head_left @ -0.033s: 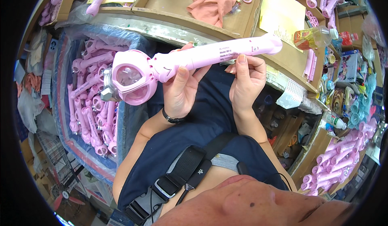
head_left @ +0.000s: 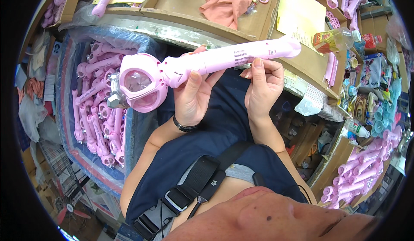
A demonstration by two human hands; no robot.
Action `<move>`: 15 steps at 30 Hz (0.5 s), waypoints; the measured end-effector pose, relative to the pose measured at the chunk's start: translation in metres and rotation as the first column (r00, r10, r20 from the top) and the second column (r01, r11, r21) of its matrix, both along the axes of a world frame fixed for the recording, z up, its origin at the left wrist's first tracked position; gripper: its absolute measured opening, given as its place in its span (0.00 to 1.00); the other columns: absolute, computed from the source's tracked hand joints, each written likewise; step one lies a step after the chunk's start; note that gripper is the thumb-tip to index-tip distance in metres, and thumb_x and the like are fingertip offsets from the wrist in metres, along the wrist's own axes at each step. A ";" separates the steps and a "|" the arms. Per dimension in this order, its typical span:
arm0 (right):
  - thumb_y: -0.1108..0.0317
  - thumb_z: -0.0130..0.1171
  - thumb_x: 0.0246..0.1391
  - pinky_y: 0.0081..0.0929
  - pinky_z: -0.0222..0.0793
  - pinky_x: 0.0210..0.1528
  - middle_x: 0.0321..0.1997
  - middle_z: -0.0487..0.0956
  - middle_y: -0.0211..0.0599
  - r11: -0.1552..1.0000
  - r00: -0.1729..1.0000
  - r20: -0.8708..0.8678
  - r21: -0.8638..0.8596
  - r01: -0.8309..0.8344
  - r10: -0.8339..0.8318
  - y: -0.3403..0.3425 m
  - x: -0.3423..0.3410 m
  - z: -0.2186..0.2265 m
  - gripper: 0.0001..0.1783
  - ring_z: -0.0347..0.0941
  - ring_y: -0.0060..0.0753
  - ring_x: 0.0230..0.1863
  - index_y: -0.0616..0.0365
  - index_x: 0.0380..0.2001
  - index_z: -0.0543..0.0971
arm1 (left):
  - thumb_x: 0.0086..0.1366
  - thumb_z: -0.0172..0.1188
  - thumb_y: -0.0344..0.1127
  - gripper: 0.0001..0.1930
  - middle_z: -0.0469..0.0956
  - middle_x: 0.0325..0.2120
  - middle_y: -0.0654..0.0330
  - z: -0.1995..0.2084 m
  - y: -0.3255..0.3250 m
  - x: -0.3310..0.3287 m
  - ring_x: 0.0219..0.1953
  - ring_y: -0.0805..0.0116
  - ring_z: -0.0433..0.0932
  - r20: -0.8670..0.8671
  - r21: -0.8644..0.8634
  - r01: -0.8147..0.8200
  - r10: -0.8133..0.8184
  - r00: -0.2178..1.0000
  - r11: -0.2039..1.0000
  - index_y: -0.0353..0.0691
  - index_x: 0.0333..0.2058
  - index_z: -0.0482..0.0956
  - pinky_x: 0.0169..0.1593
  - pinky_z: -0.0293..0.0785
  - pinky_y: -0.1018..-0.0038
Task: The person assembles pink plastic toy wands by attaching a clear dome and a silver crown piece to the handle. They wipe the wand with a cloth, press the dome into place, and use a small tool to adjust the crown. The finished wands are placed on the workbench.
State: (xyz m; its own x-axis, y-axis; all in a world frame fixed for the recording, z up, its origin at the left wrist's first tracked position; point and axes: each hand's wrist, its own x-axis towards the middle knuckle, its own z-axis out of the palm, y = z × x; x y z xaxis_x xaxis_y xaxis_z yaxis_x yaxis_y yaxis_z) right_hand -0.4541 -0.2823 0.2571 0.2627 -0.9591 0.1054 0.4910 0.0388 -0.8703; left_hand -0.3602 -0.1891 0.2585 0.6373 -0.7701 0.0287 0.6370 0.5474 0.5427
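Observation:
A pink plastic wand (head_left: pixel 233 56) lies across both my hands, its handle pointing right. At its left end is a rounded head with clear windows and a silver hexagonal metal fitting (head_left: pixel 115 95). My left hand (head_left: pixel 192 96), with a black band on the wrist, is closed round the handle near the head, thumb in front and fingers mostly behind. My right hand (head_left: pixel 264 83) has its thumb pressed on the handle's lower edge below dark printing, with the other fingers curled. Beside its fingertips shows a small clear strip (head_left: pixel 243 66); whether it is pinched, I cannot tell.
At left stands a plastic-lined bin (head_left: pixel 64 116) of similar pink wands. A cardboard tray (head_left: pixel 172 2) ahead carries an orange cloth (head_left: pixel 227 6) and yellow paper (head_left: pixel 300 19). Bottles (head_left: pixel 334 40) stand at right, above a box of pink tubes (head_left: pixel 362 167).

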 end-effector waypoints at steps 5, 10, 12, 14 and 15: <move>0.74 0.57 0.56 0.19 0.71 0.29 0.26 0.74 0.34 0.999 0.998 -0.059 -0.040 0.016 -0.018 0.000 0.002 0.002 0.06 0.69 0.19 0.23 0.61 0.32 0.70 | 0.65 0.53 0.33 0.23 0.60 0.58 0.56 -0.003 0.000 -0.003 0.60 0.56 0.62 0.014 -0.006 -0.019 0.019 1.000 1.000 0.43 0.57 0.57 0.61 0.62 0.49; 0.77 0.60 0.52 0.14 0.67 0.32 0.29 0.74 0.31 0.997 0.998 -0.050 -0.060 0.046 -0.049 0.000 0.005 -0.004 0.11 0.69 0.15 0.27 0.59 0.35 0.68 | 0.64 0.55 0.33 0.25 0.60 0.58 0.55 -0.006 -0.002 -0.009 0.60 0.56 0.62 0.101 -0.029 -0.057 0.059 0.993 0.998 0.44 0.56 0.56 0.62 0.61 0.50; 0.78 0.63 0.50 0.11 0.65 0.33 0.29 0.72 0.28 0.995 0.994 -0.085 -0.077 0.057 -0.064 -0.003 0.003 -0.010 0.16 0.67 0.14 0.28 0.59 0.38 0.66 | 0.63 0.57 0.35 0.27 0.60 0.58 0.56 -0.007 -0.001 -0.009 0.61 0.55 0.61 0.174 -0.021 -0.067 0.069 0.982 0.998 0.44 0.57 0.56 0.62 0.60 0.50; 0.78 0.65 0.48 0.11 0.63 0.32 0.27 0.69 0.26 0.991 0.980 -0.176 -0.113 0.074 -0.094 -0.010 -0.001 -0.015 0.21 0.65 0.13 0.28 0.59 0.40 0.64 | 0.64 0.57 0.39 0.27 0.58 0.60 0.56 -0.007 0.002 -0.008 0.62 0.55 0.59 0.267 -0.003 -0.075 0.073 0.961 0.997 0.44 0.58 0.56 0.63 0.59 0.51; 0.76 0.66 0.47 0.11 0.61 0.31 0.27 0.67 0.24 0.992 0.974 -0.193 -0.063 0.111 -0.121 -0.017 -0.004 -0.017 0.25 0.62 0.13 0.27 0.60 0.43 0.63 | 0.62 0.59 0.42 0.29 0.60 0.59 0.57 -0.007 0.003 -0.006 0.62 0.54 0.60 0.276 0.036 -0.111 0.097 0.956 0.993 0.43 0.57 0.56 0.63 0.59 0.51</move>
